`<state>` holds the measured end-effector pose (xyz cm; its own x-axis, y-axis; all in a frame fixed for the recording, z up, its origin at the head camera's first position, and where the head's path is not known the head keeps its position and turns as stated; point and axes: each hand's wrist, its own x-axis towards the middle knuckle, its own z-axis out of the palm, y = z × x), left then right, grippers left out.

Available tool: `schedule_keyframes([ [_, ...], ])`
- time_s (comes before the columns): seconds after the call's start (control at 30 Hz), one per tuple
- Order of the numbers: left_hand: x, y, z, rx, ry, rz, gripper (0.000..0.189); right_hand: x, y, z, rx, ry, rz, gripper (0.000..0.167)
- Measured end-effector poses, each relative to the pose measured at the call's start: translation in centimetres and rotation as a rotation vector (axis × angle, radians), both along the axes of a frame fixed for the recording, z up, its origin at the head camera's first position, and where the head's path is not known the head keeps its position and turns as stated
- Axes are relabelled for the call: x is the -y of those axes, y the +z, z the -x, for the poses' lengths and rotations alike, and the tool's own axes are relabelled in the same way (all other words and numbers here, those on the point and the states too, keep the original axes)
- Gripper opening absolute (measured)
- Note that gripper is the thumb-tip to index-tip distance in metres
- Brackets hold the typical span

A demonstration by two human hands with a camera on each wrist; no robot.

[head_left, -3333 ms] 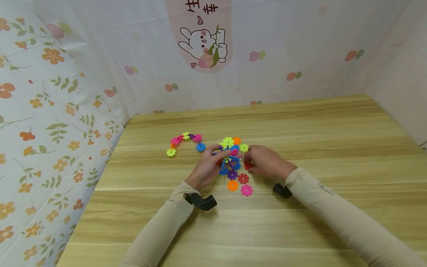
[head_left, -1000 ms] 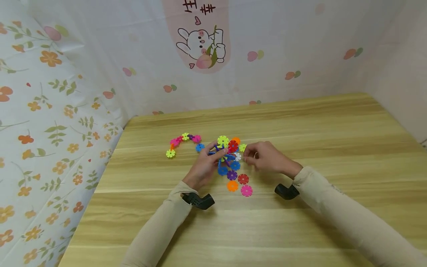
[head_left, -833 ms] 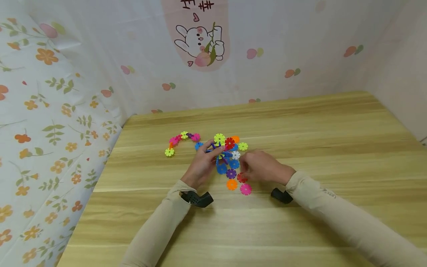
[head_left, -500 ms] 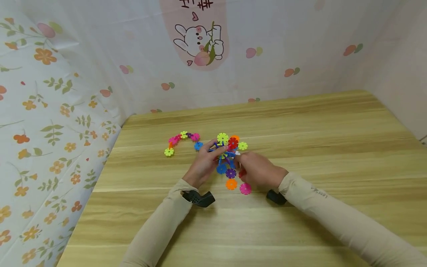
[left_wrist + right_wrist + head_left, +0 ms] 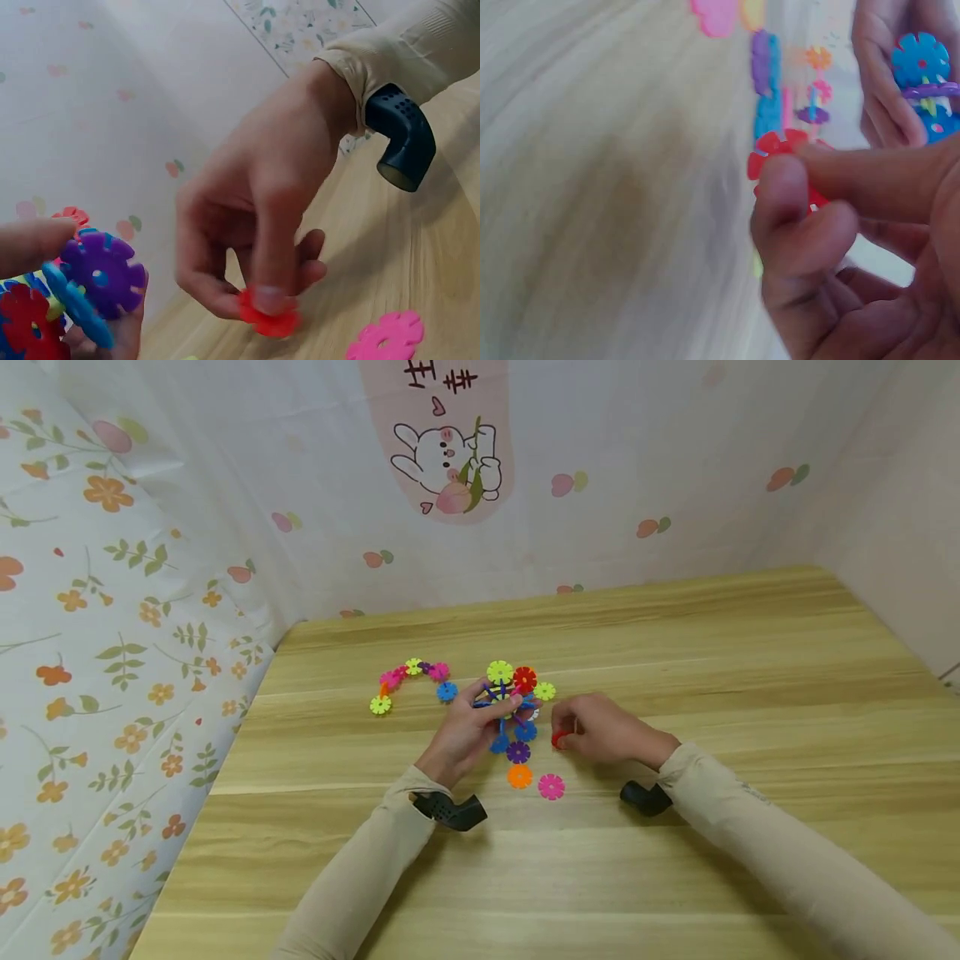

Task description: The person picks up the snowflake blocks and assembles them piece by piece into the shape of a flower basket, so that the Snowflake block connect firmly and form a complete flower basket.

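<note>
My left hand (image 5: pixel 467 727) grips a cluster of joined snowflake discs (image 5: pixel 502 702), with the thumb on top. Blue, purple, yellow-green and red discs stick out of it; a purple disc (image 5: pixel 112 274) and a blue disc (image 5: pixel 79 304) show close up in the left wrist view. To the right, my right hand (image 5: pixel 609 728) pinches a single red snowflake disc (image 5: pixel 270 319) between thumb and fingers, apart from the cluster. In the right wrist view, fingertips cover part of this red disc (image 5: pixel 780 142).
Loose discs lie around the hands: pink (image 5: pixel 551 787), orange (image 5: pixel 520 776), purple (image 5: pixel 518 752), blue (image 5: pixel 526 731) and yellow-green (image 5: pixel 544 692). A curved chain of joined discs (image 5: pixel 401 671) lies at the back left, with a blue disc (image 5: pixel 447 692) at its right end. Patterned cloth (image 5: pixel 615 527) stands behind the wooden table (image 5: pixel 712 677).
Since 3.3 seconds ago a red disc has joined the cluster's upper right. The other red disc has left the table beside the pink one; my right hand has drawn back rightward pinching it.
</note>
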<state>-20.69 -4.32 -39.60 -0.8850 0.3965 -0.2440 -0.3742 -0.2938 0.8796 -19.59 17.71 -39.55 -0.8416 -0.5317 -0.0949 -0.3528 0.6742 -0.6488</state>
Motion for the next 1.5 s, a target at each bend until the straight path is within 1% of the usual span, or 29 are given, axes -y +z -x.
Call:
schedule_keyframes([
  [0.1,-0.1,-0.1,0.0,0.01,0.019,-0.013,0.034,-0.5,0.6,0.1,0.01,-0.055,0.094,0.01],
  [0.17,-0.2,-0.1,0.1,0.018,0.019,-0.011,0.027,-0.6,1.2,0.1,0.013,-0.092,0.165,0.008],
  [0.27,-0.3,0.1,0.1,0.031,0.018,-0.027,0.029,-0.7,2.0,0.1,-0.022,-0.146,0.242,0.006],
  [0.33,-0.4,0.2,0.1,0.04,0.019,-0.023,0.03,-0.7,2.5,0.1,-0.058,-0.182,0.272,0.006],
  [0.47,-0.4,0.3,0.1,0.042,0.021,-0.001,0.028,-0.6,3.3,0.1,-0.097,-0.229,0.312,0.008],
  [0.63,-0.6,0.2,0.0,0.034,-0.005,0.009,0.024,-0.1,3.5,0.0,-0.091,-0.222,0.336,0.01],
  [0.73,-0.8,0.3,-0.1,0.018,-0.021,0.02,0.027,0.2,3.3,0.0,-0.089,-0.216,0.344,0.011],
  [0.9,-1.2,0.3,-0.2,-0.017,-0.052,0.04,0.029,0.3,3.1,0.0,-0.102,-0.23,0.349,0.011],
  [1.03,-1.3,0.3,-0.1,-0.041,-0.056,0.066,0.027,0.5,3.1,-0.1,-0.116,-0.225,0.34,0.011],
  [1.13,-1.2,0.3,-0.2,-0.053,-0.058,0.087,0.03,0.7,3.1,-0.2,-0.114,-0.228,0.336,0.01],
  [1.37,-1.2,0.3,-0.3,-0.081,-0.062,0.123,0.045,0.9,3.5,-0.1,-0.033,-0.29,0.338,0.009],
  [1.43,-1.3,0.3,-0.2,-0.096,-0.068,0.137,0.048,0.8,3.7,-0.1,-0.029,-0.298,0.334,0.008],
  [1.5,-1.3,0.2,-0.2,-0.103,-0.076,0.149,0.047,0.8,3.8,0.0,-0.023,-0.304,0.33,0.008],
])
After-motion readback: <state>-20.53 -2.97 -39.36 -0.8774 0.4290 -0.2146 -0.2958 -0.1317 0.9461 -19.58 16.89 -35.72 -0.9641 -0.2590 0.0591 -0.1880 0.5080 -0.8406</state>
